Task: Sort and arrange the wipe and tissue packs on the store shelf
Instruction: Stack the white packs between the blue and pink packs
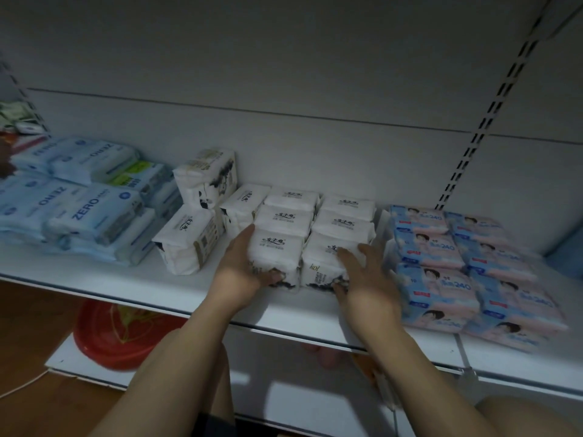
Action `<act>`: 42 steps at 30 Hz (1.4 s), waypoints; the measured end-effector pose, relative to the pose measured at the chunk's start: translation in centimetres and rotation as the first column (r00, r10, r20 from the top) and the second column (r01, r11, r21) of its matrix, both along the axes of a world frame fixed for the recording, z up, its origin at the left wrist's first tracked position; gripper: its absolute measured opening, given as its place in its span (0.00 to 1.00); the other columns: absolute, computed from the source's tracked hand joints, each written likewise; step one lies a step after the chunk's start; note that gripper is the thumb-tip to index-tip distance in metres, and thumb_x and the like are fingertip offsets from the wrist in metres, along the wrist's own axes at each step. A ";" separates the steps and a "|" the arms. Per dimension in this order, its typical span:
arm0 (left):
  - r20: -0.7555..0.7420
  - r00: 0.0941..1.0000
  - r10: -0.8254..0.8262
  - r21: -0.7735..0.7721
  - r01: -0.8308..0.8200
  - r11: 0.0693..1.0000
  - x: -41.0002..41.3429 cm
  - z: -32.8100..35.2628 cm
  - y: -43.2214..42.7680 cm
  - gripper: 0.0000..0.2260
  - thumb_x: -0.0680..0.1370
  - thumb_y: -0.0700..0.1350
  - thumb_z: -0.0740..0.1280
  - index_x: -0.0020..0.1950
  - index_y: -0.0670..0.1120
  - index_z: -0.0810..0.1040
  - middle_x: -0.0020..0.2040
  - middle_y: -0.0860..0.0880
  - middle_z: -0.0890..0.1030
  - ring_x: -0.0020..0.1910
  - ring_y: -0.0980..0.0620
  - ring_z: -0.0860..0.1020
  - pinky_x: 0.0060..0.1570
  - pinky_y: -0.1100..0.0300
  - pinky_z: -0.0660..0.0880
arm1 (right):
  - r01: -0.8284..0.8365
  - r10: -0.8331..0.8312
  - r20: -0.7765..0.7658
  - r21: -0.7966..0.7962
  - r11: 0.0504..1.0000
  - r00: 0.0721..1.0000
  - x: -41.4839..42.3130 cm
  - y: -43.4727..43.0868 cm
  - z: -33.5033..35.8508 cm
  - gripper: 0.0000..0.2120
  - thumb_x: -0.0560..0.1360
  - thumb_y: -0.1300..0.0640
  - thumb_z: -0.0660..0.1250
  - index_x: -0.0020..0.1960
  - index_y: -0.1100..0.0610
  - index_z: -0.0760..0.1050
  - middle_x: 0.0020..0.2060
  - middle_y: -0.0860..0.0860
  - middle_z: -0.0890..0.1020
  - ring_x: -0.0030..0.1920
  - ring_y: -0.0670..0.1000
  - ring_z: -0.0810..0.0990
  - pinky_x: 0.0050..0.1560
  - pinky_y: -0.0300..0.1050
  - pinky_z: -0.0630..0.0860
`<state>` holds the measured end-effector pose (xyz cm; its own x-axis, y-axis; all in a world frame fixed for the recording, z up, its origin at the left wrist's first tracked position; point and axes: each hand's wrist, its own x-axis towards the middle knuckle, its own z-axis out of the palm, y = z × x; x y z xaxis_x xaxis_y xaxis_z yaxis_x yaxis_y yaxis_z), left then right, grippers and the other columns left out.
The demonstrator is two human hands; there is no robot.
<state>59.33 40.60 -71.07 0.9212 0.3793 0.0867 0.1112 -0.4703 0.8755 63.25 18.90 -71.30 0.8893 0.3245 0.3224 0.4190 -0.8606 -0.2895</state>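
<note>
Head cam view, so: the left hand (243, 266) grips the front-left tissue pack (277, 250), thumb up its side and fingers curled round its front edge. Next to it the right hand (362, 279) holds the front-right tissue pack (328, 263), fingers spread over the top and thumb tucked under the front. Both packs sit on the shelf (151, 279), at the front of two neat white rows (290, 212) that run back toward the wall, three deep each.

Progress-wise I'd say well past halfway. The pink and blue packs (441, 279) just right of the hands are lined up in two tidy rows. The blue wipe packs (94, 209) on the left are stacked, but a bit messy. What looks left to do: three loose white packs (186, 241) between the wipes and the rows, one standing on end and the others lying at angles.

Hard to make out: the green and white stuff (15, 118) at the far left edge is blurry, a blue thing (566, 247) at the far right is cut off, and an orange thing (367, 364) below the shelf is mostly hidden by the right arm. There's also a red bowl (104, 339) underneath, probably not part of this.
</note>
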 end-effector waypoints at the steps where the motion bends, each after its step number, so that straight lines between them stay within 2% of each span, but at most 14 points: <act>1: -0.007 1.000 0.012 0.019 -0.012 1.000 -0.1 0.0 -0.1 0.45 0.65 0.42 0.80 0.76 0.49 0.61 0.72 0.49 0.66 0.69 0.52 0.66 0.64 0.65 0.62 | 0.008 -0.008 0.003 -0.022 1.000 1.000 -0.2 0.0 0.1 0.33 0.60 0.62 0.79 0.64 0.53 0.74 0.65 0.60 0.72 0.50 0.62 0.81 0.36 0.51 0.81; 4: -0.011 0.999 0.033 0.117 -0.031 0.993 -0.7 0.0 -0.5 0.44 0.67 0.44 0.80 0.77 0.49 0.60 0.75 0.46 0.60 0.74 0.48 0.61 0.66 0.64 0.59 | 0.050 -0.050 0.004 -0.081 0.995 0.999 -1.2 0.1 0.9 0.34 0.63 0.56 0.76 0.67 0.50 0.72 0.68 0.58 0.69 0.56 0.60 0.78 0.37 0.49 0.80; 6: -0.022 0.999 0.028 0.171 -0.024 0.985 -1.1 0.3 -0.8 0.44 0.67 0.47 0.79 0.77 0.51 0.59 0.77 0.44 0.56 0.75 0.47 0.58 0.66 0.64 0.58 | 0.069 -0.069 0.005 -0.136 0.988 0.998 -1.9 0.1 1.8 0.36 0.57 0.53 0.79 0.64 0.52 0.76 0.63 0.60 0.74 0.48 0.62 0.81 0.30 0.48 0.79; 8: -0.051 0.998 0.043 0.279 -0.027 0.960 -1.4 0.5 -1.1 0.44 0.67 0.54 0.77 0.77 0.53 0.57 0.78 0.44 0.52 0.77 0.45 0.54 0.70 0.56 0.58 | 0.089 -0.083 0.047 -0.147 0.985 0.995 -2.3 0.1 2.5 0.36 0.56 0.49 0.80 0.62 0.55 0.78 0.59 0.63 0.77 0.45 0.63 0.82 0.29 0.49 0.79; 10: -0.040 0.998 0.053 0.445 -0.030 0.895 -1.7 1.0 -1.9 0.44 0.65 0.68 0.68 0.77 0.56 0.58 0.79 0.46 0.50 0.78 0.44 0.49 0.73 0.45 0.54 | 0.091 -0.083 0.080 -0.104 0.990 0.993 -2.3 0.0 3.4 0.31 0.61 0.45 0.77 0.61 0.56 0.78 0.56 0.61 0.78 0.48 0.62 0.81 0.36 0.51 0.80; 12: 0.017 0.999 0.041 0.548 -0.044 0.835 -1.6 1.6 -2.8 0.41 0.66 0.73 0.55 0.76 0.57 0.60 0.80 0.49 0.50 0.78 0.46 0.47 0.74 0.42 0.49 | 0.095 -0.086 0.131 -0.066 0.993 0.988 -2.0 -0.1 3.8 0.26 0.67 0.43 0.70 0.59 0.57 0.79 0.54 0.60 0.79 0.51 0.63 0.79 0.43 0.53 0.79; 15: 0.010 0.999 0.047 0.579 -0.044 0.814 -0.5 2.5 -3.7 0.33 0.73 0.69 0.49 0.76 0.58 0.60 0.80 0.51 0.52 0.78 0.49 0.46 0.74 0.40 0.45 | 0.078 -0.074 0.103 -0.030 0.997 0.992 -1.4 0.3 4.6 0.26 0.74 0.42 0.58 0.64 0.56 0.76 0.59 0.60 0.78 0.58 0.63 0.76 0.55 0.57 0.75; 18: -0.091 0.994 0.058 0.587 0.006 0.809 2.1 3.2 -3.8 0.25 0.81 0.60 0.50 0.78 0.58 0.54 0.80 0.52 0.47 0.78 0.50 0.41 0.75 0.42 0.40 | 0.103 -0.111 -0.130 -0.064 0.993 0.985 0.3 1.8 5.1 0.27 0.80 0.42 0.50 0.77 0.50 0.55 0.76 0.56 0.58 0.75 0.59 0.55 0.73 0.56 0.55; 21: -0.092 0.996 0.019 0.610 0.042 0.791 4.9 3.8 -3.4 0.24 0.83 0.56 0.50 0.79 0.56 0.53 0.80 0.52 0.48 0.78 0.50 0.42 0.75 0.42 0.39 | 0.130 -0.147 -0.206 -0.094 0.987 0.967 2.6 3.5 5.2 0.29 0.81 0.42 0.45 0.79 0.50 0.45 0.78 0.55 0.46 0.77 0.58 0.43 0.75 0.57 0.43; 24: -0.112 0.993 -0.023 0.647 0.090 0.757 7.4 3.7 -2.7 0.24 0.83 0.55 0.49 0.79 0.55 0.52 0.80 0.51 0.49 0.79 0.49 0.44 0.75 0.42 0.40 | 0.198 -0.232 -0.234 -0.157 0.968 0.944 5.9 4.8 4.8 0.30 0.81 0.41 0.44 0.79 0.51 0.42 0.78 0.57 0.44 0.77 0.61 0.41 0.74 0.63 0.41; 28: -0.237 0.970 -0.054 0.678 0.205 0.706 9.7 2.9 -1.8 0.24 0.83 0.55 0.46 0.80 0.55 0.48 0.80 0.51 0.46 0.79 0.48 0.44 0.75 0.41 0.41 | 0.295 -0.376 -0.316 -0.275 0.915 0.871 9.1 5.5 4.3 0.31 0.79 0.37 0.43 0.78 0.46 0.41 0.77 0.58 0.43 0.75 0.69 0.42 0.72 0.68 0.42; 33: -0.283 0.957 -0.068 0.712 0.257 0.654 10.3 2.2 -1.7 0.24 0.83 0.56 0.42 0.80 0.55 0.46 0.80 0.52 0.45 0.79 0.48 0.43 0.75 0.43 0.40 | 0.172 -0.243 -0.352 -0.222 0.960 0.904 10.1 5.6 3.6 0.30 0.78 0.37 0.44 0.77 0.46 0.49 0.78 0.56 0.45 0.75 0.66 0.49 0.73 0.62 0.56; 37: -0.283 0.958 -0.053 0.710 0.246 0.660 10.2 2.3 -2.0 0.25 0.83 0.56 0.42 0.80 0.54 0.45 0.80 0.52 0.44 0.79 0.48 0.43 0.75 0.44 0.39 | 0.096 -0.157 -0.325 -0.195 0.976 0.933 9.5 4.6 3.7 0.29 0.79 0.39 0.48 0.77 0.44 0.49 0.78 0.54 0.47 0.76 0.63 0.50 0.72 0.58 0.55; 42: -0.280 0.959 -0.045 0.715 0.240 0.657 10.2 2.1 -2.3 0.25 0.83 0.56 0.41 0.80 0.54 0.45 0.80 0.51 0.44 0.79 0.47 0.43 0.75 0.42 0.39 | 0.120 -0.181 -0.270 -0.226 0.967 0.946 9.6 5.2 3.3 0.28 0.79 0.39 0.46 0.78 0.45 0.49 0.78 0.55 0.48 0.75 0.63 0.53 0.73 0.58 0.54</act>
<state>69.54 38.33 -68.99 0.9875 0.1419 0.0686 0.1264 -0.9729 0.1934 72.83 24.05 -68.02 0.9774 0.2111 -0.0115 0.2052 -0.9602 -0.1895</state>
